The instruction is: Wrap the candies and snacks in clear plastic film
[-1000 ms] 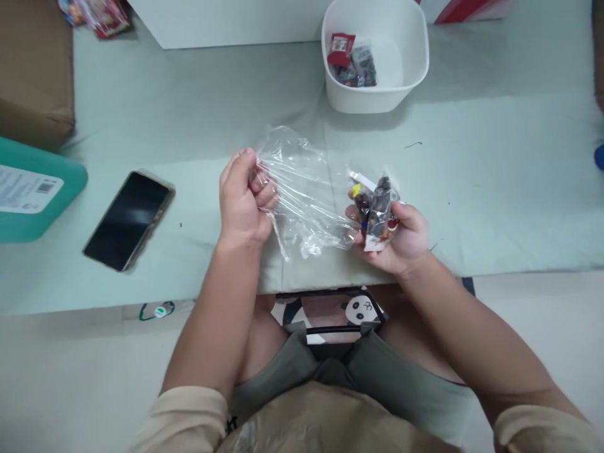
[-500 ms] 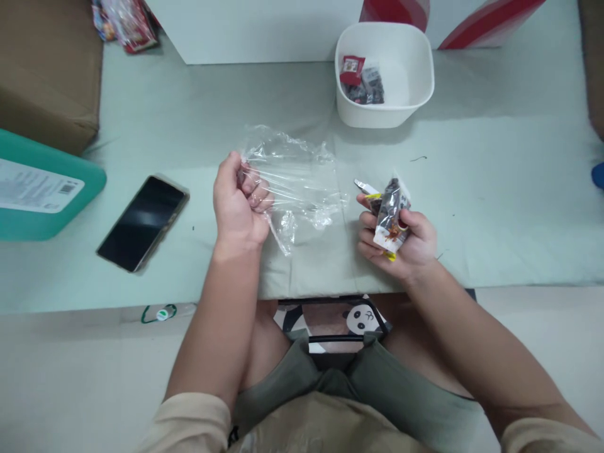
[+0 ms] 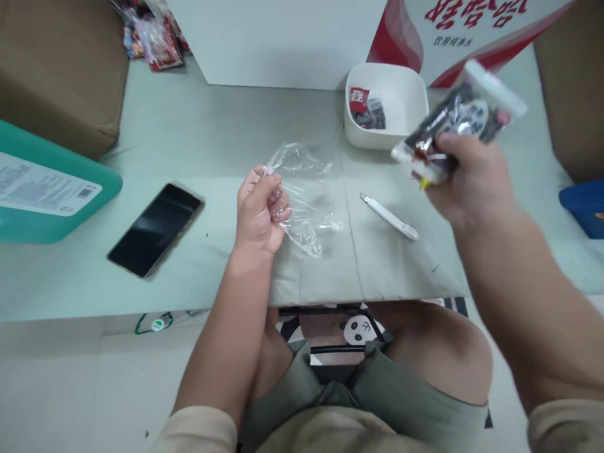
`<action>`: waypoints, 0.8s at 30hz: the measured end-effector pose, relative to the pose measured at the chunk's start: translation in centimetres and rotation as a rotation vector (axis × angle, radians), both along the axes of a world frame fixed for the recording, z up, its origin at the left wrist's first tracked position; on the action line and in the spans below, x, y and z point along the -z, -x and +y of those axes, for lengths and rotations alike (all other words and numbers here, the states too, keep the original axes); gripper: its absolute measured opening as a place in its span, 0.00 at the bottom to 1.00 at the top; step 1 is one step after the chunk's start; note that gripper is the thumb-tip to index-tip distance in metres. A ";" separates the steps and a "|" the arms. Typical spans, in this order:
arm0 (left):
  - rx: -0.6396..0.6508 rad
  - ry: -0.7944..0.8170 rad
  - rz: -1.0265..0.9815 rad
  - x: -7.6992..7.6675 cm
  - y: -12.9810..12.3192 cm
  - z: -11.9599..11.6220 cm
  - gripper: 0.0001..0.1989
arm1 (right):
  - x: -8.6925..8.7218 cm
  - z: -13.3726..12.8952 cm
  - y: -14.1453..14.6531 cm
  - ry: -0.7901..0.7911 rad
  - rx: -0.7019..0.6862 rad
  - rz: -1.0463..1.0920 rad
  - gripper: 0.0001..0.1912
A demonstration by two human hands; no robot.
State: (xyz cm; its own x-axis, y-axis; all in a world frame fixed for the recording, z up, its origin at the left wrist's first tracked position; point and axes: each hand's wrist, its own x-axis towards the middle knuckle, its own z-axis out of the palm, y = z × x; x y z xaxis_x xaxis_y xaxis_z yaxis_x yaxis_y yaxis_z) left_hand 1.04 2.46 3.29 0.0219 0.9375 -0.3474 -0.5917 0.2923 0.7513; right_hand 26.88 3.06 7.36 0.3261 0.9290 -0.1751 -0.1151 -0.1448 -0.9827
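My left hand is closed on a clear plastic bag, which looks crumpled and spreads to the right over the table. Up at the right, my right hand grips snack packets, dark with white ends and a bit of yellow below; motion blurs them, and I cannot tell how many there are. They are just right of a white bin, which holds a red packet and dark packets. A white utility knife lies on the table between my hands, its tip pointing up-left.
At left lie a phone and a green container, with a brown cardboard box behind. Red packets sit at the back left. A white-and-red carton stands behind the bin. A blue object is at far right.
My right hand has moved up and right with the packets, towards the bin's right side. The utility knife has left that hand and lies on the table. My left hand still holds the bag.
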 end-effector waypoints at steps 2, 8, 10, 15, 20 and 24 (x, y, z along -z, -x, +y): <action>-0.002 0.006 -0.001 -0.1 0.1 0.1 0.17 | -0.9 4.2 -0.7 -0.133 0.087 -0.182 0.10; -0.009 0.021 -0.010 -0.2 0.3 0.4 0.17 | -0.6 12.7 -1.4 0.181 0.153 -0.840 0.29; -0.002 0.008 -0.011 -0.2 0.3 0.4 0.18 | -0.1 13.4 -1.2 0.289 0.123 -0.889 0.26; 0.049 -0.016 0.008 -0.4 0.2 0.1 0.16 | -0.3 13.6 -1.5 0.406 0.040 -1.040 0.19; 0.071 -0.019 0.016 -0.6 0.1 0.0 0.16 | -0.4 13.0 -2.9 0.378 0.021 -1.150 0.21; 0.069 0.008 0.005 -0.6 -0.2 0.0 0.17 | 0.5 11.0 -4.9 0.188 -0.013 -1.194 0.19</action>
